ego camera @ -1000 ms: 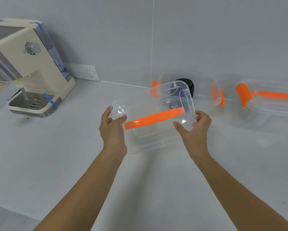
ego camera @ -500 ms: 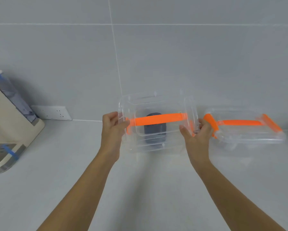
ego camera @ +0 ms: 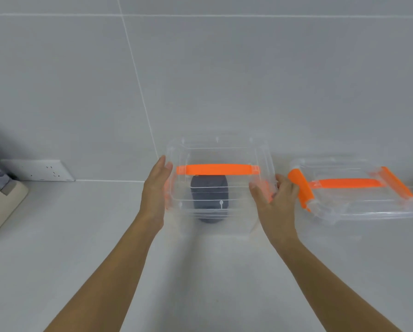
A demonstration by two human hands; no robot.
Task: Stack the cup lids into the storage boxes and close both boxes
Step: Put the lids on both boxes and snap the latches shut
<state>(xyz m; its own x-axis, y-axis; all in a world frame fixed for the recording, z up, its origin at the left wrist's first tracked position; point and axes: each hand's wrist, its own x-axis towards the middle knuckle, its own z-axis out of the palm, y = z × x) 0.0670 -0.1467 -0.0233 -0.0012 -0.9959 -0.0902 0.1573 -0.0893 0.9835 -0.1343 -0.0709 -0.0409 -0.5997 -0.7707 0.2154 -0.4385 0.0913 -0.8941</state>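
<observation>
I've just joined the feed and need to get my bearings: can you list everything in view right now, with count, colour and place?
Storage box between the hands: 1, clear with an orange handle bar, centre, near the wall.
Second storage box: 1, clear with an orange handle and orange side latches, on the counter at right.
Dark object: 1, dark grey, seen through the centre box; cannot tell what it is.
Wall socket: 1, white, low on the wall at left.
Appliance: 1, cream, partly in view at the left edge.
Counter: 1, white.
Left hand: at the centre box's left side.
Right hand: at its right side.
</observation>
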